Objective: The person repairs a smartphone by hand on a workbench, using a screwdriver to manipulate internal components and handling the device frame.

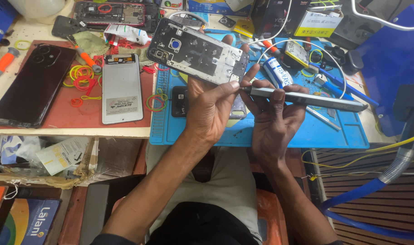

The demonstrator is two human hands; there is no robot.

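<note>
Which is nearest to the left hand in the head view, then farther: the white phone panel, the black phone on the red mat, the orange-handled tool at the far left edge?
From the left hand:
1. White phone panel, just to its left.
2. Black phone, farther left on the red mat.
3. Orange-handled tool, at the far left edge.

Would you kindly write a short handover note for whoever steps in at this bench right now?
Left hand: grip shut on the opened phone frame, held tilted above the blue mat.
Right hand: grip shut on the grey electric screwdriver, tip at the frame's lower right edge.
Nearby: a dark back cover and a white-backed screen panel lie on the red mat, among rubber bands.
Done: phone opened, back off.
Left: work at the frame's edge; which screws remain cannot be told.
</note>
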